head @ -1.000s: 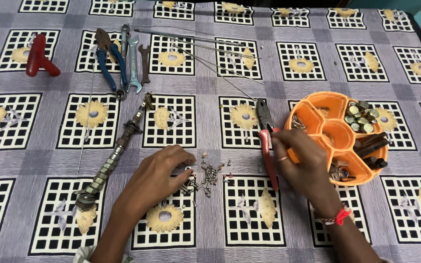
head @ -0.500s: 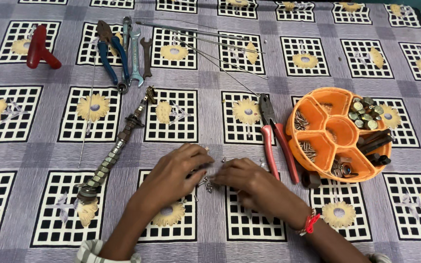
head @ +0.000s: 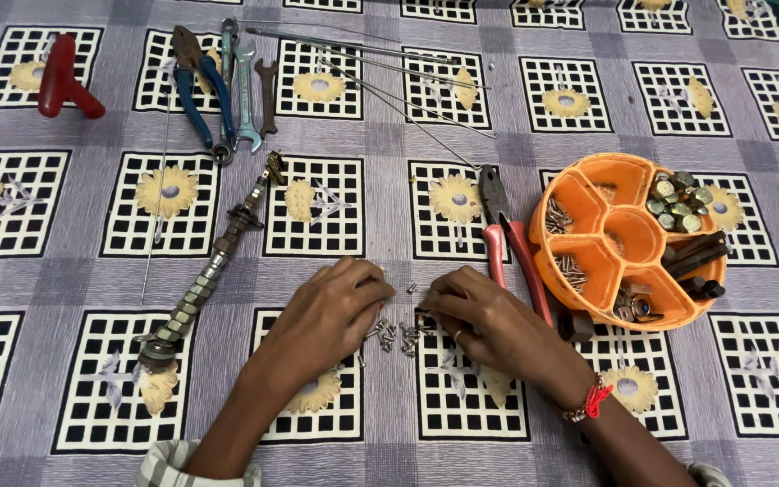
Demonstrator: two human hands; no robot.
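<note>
A small pile of tiny metal screws [head: 394, 334] lies on the patterned cloth near the front middle. My left hand [head: 328, 311] rests at the pile's left side, fingers curled down onto the screws. From the right, my right hand [head: 484, 323] reaches in with its fingertips pinched at the pile's edge. Whether either hand holds a screw cannot be told. Red-handled pliers [head: 508, 243] lie just beyond my right hand. An orange round tray [head: 579, 207] with compartments of screws, nuts and bolts sits to the right.
A long bolt strung with nuts [head: 214, 261] lies diagonally at left. Blue-handled pliers [head: 198, 86], wrenches [head: 247, 90] and thin metal rods [head: 380, 77] lie at the back. A red-handled tool [head: 60, 77] is at far back left.
My right hand has come from the orange tray to the screw pile, uncovering the red pliers. My left hand has stayed at the pile. The view has shifted slightly.
</note>
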